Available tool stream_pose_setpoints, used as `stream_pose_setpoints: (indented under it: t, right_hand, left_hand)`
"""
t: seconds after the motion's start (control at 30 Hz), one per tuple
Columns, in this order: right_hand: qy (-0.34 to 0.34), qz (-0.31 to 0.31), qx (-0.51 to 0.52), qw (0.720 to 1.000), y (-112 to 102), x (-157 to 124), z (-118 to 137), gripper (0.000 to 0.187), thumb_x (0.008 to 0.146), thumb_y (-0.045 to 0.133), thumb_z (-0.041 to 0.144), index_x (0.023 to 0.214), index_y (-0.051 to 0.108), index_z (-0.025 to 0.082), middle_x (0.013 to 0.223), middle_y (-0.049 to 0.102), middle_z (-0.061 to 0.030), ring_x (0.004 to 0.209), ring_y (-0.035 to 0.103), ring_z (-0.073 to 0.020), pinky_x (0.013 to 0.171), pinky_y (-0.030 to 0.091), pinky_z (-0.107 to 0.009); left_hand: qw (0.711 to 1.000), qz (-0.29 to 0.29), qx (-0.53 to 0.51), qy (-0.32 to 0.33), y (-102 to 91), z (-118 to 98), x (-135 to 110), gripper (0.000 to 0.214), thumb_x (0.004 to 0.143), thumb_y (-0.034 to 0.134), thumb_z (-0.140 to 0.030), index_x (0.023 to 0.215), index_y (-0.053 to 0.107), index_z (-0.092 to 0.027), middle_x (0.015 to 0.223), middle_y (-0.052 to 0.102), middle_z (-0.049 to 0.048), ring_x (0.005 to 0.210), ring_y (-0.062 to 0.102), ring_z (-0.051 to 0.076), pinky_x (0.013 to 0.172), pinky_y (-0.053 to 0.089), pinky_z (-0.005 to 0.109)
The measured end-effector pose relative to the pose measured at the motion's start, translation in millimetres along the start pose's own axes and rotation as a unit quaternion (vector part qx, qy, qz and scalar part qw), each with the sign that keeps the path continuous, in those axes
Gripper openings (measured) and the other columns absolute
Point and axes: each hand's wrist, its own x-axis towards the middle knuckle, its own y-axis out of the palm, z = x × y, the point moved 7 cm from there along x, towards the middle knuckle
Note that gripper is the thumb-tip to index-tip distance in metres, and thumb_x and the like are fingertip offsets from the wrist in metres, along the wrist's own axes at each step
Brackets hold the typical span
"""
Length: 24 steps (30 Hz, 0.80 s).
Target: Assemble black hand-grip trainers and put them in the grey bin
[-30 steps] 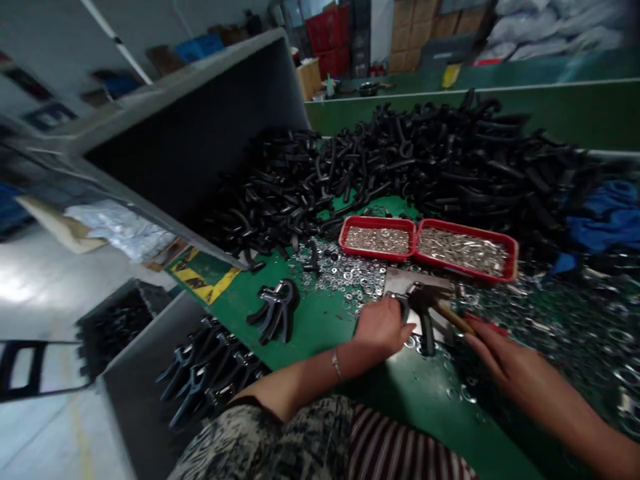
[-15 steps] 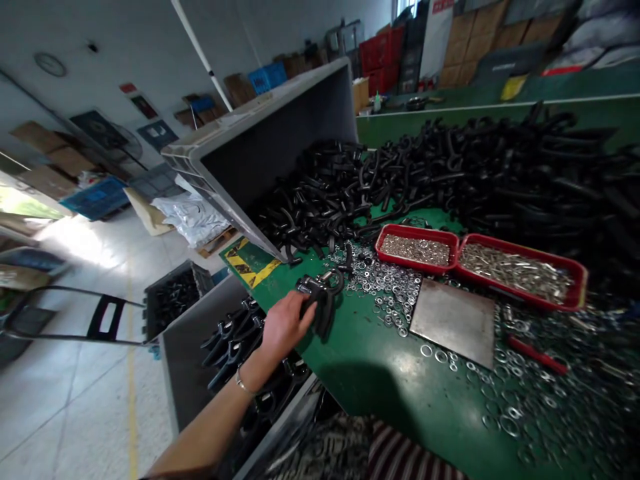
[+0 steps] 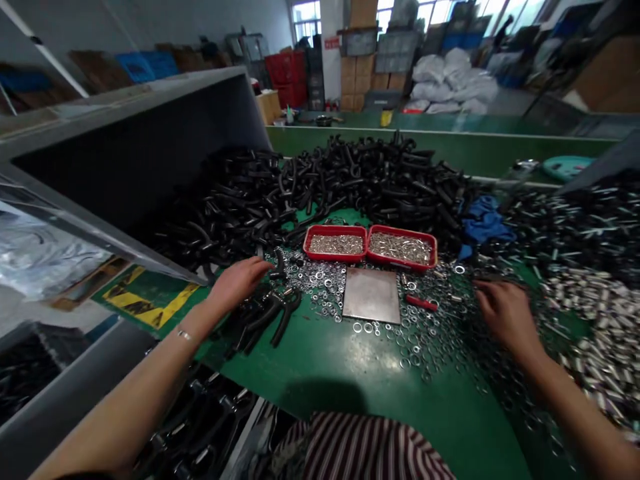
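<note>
With the metal plate point(image 3: 371, 295) as my clock centre, I see the left hand point(image 3: 240, 283) at nine o'clock, fingers stretched forward; I cannot tell how far they part or whether they hold anything. Black clamps point(image 3: 265, 319) lie between that hand and the plate, on the green table point(image 3: 325, 360). The right hand point(image 3: 507, 310) is at three o'clock, fingers bent, with a dark thing point(image 3: 495, 279) at their tips; I cannot tell whether it is gripped. Red trays point(image 3: 403, 248) sit at twelve, the black pile point(image 3: 350, 177) beyond.
</note>
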Motion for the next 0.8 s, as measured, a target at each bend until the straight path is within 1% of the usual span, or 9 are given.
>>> stream_pose_setpoints:
  t: [0.1,0.2,0.3,0.43,0.53,0.6,0.7,0.77,0.8]
  right_hand:
    - [-0.102,0.109,0.048,0.988,52.7,20.3,45.5,0.035,0.098,0.040,0.032,0.110,0.069,0.015,0.108,0.068,-0.0156,0.098,0.066,-0.0267,0.088,0.051,-0.039]
    - [-0.196,0.141,0.010,0.970,90.0,35.4,73.8,0.033,0.093,0.049,0.029,0.117,0.068,0.017,0.109,0.066,-0.0147,0.097,0.066,-0.0267,0.084,0.053,-0.038]
    - [-0.244,0.168,-0.072,0.952,112.7,47.3,73.9,0.036,0.090,0.054,0.029,0.122,0.066,0.021,0.107,0.063,-0.0142,0.093,0.065,-0.0286,0.073,0.053,-0.037]
    - [-0.258,0.192,-0.096,0.942,119.9,55.3,63.1,0.033,0.091,0.052,0.036,0.117,0.067,0.023,0.106,0.061,-0.0146,0.083,0.063,-0.0275,0.067,0.050,-0.036]
    - [-0.230,0.163,-0.045,0.958,113.9,54.6,64.7,0.030,0.092,0.051,0.042,0.109,0.066,0.024,0.111,0.061,-0.0152,0.090,0.063,-0.0304,0.074,0.051,-0.041]
    - [-0.175,0.128,0.015,0.976,107.4,54.1,65.5,0.029,0.093,0.049,0.045,0.107,0.062,0.024,0.110,0.063,-0.0148,0.097,0.062,-0.0328,0.082,0.050,-0.045]
    - [-0.003,0.060,0.111,0.992,94.9,56.5,50.1,0.033,0.091,0.052,0.053,0.107,0.056,0.025,0.099,0.067,-0.0141,0.089,0.064,-0.0330,0.079,0.048,-0.049]
    - [0.104,0.057,0.207,0.971,91.2,56.2,37.4,0.037,0.086,0.059,0.058,0.103,0.057,0.026,0.092,0.068,-0.0133,0.077,0.063,-0.0294,0.071,0.049,-0.047]
    - [0.135,0.075,0.268,0.951,91.6,55.9,34.3,0.038,0.083,0.062,0.060,0.101,0.059,0.026,0.091,0.069,-0.0127,0.072,0.062,-0.0269,0.068,0.049,-0.046]
  left_hand:
    - [0.992,0.090,-0.001,0.091,21.0,-7.3,51.2,0.030,0.087,0.048,-0.019,0.103,0.073,-0.028,0.104,0.068,0.0046,0.096,0.061,0.021,0.084,0.044,0.028]
    - [0.981,0.095,0.073,0.150,34.6,-5.4,74.3,0.024,0.086,0.052,-0.014,0.095,0.073,-0.020,0.102,0.065,0.0101,0.095,0.059,0.023,0.087,0.041,0.034]
    - [0.973,0.085,0.132,0.171,43.2,2.9,75.9,0.020,0.089,0.053,-0.015,0.096,0.071,-0.018,0.106,0.063,0.0138,0.102,0.056,0.027,0.093,0.037,0.041]
    - [0.980,0.054,0.104,0.164,41.0,10.8,69.8,0.018,0.092,0.050,-0.014,0.097,0.067,-0.017,0.102,0.064,0.0130,0.104,0.054,0.027,0.098,0.034,0.045]
    - [0.995,-0.032,-0.001,0.091,23.3,19.0,72.0,0.023,0.090,0.048,-0.010,0.108,0.062,-0.016,0.104,0.063,0.0118,0.104,0.056,0.025,0.102,0.034,0.045]
    - [0.985,-0.123,-0.123,0.023,6.7,24.0,73.6,0.027,0.088,0.051,-0.013,0.114,0.057,-0.014,0.109,0.061,0.0117,0.107,0.055,0.025,0.102,0.038,0.043]
    - [0.898,-0.196,-0.388,-0.061,0.5,20.4,74.4,0.024,0.086,0.051,-0.020,0.110,0.053,-0.016,0.102,0.059,0.0065,0.097,0.059,0.020,0.092,0.047,0.038]
    - [0.828,-0.162,-0.529,-0.088,13.0,1.3,75.5,0.022,0.085,0.048,-0.022,0.106,0.052,-0.017,0.088,0.058,0.0012,0.081,0.060,0.016,0.082,0.050,0.032]
    - [0.816,-0.131,-0.555,-0.089,20.6,-13.5,75.5,0.021,0.084,0.048,-0.022,0.105,0.052,-0.017,0.084,0.057,-0.0005,0.076,0.060,0.014,0.078,0.051,0.030]
